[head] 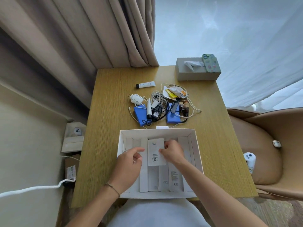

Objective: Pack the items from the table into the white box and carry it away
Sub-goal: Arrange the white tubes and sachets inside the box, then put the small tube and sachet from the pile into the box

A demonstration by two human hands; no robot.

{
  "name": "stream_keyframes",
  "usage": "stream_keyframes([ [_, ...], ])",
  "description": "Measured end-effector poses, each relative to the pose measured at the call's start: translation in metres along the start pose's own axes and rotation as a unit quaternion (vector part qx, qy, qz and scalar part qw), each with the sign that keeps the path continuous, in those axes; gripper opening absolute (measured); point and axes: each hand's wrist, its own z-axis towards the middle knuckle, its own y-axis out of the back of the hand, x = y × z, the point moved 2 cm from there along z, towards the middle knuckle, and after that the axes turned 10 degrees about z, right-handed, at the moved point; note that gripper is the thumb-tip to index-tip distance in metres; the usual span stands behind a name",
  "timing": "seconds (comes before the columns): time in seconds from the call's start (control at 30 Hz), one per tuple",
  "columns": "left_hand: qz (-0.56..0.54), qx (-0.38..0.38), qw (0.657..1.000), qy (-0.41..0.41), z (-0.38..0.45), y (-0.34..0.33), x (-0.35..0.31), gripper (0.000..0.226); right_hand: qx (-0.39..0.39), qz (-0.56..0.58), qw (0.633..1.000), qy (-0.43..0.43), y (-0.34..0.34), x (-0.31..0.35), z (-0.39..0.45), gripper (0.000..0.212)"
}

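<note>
Hands, left hand (129,158) and right hand (172,150), pinch a white carton (155,152) at frame centre inside the white box (196,145); recommended: seat it flush among neighbouring cartons.

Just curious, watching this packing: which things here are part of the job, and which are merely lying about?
Part of the job:
white box
small carton in both hands
cable pile
cream tube

Lying about:
tissue box
phone
chair
</note>
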Motion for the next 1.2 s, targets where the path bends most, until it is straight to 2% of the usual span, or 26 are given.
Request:
stream_keyframes([
  [0.2,-0.007,-0.002,1.000,-0.010,-0.002,0.014,-0.002,0.032,-0.036,-0.053,0.998,-0.003,-0.006,-0.008,0.008,0.011],
  [0.3,-0.015,-0.011,1.000,-0.022,0.002,0.017,-0.007,0.031,-0.037,-0.119,0.992,0.003,-0.006,-0.012,0.009,0.021],
  [0.4,-0.016,-0.021,0.999,-0.042,0.009,0.023,-0.014,0.031,-0.035,-0.200,0.978,0.044,-0.002,-0.001,0.006,0.030],
  [0.5,-0.011,-0.033,0.997,-0.062,0.025,0.034,-0.023,0.029,-0.057,-0.234,0.966,0.094,0.006,0.020,-0.002,0.036],
  [0.57,-0.007,-0.046,0.996,-0.072,0.040,0.044,-0.028,0.029,-0.079,-0.227,0.962,0.128,0.017,0.040,-0.009,0.038],
  [0.7,0.001,-0.064,0.995,-0.073,0.081,0.056,-0.036,0.027,-0.089,-0.172,0.966,0.172,0.044,0.088,-0.012,0.029],
  [0.87,-0.007,-0.029,1.000,-0.004,0.142,0.050,-0.041,0.026,-0.107,-0.126,0.972,0.170,0.071,0.123,0.008,0.022],
  [1.03,0.050,-0.006,0.997,0.061,0.203,0.040,-0.037,0.031,-0.073,-0.045,0.981,0.173,0.085,0.141,0.045,0.019],
  [1.2,0.121,0.024,0.988,0.091,0.245,0.018,-0.035,0.019,-0.058,-0.033,0.980,0.188,0.088,0.149,0.082,0.018],
])
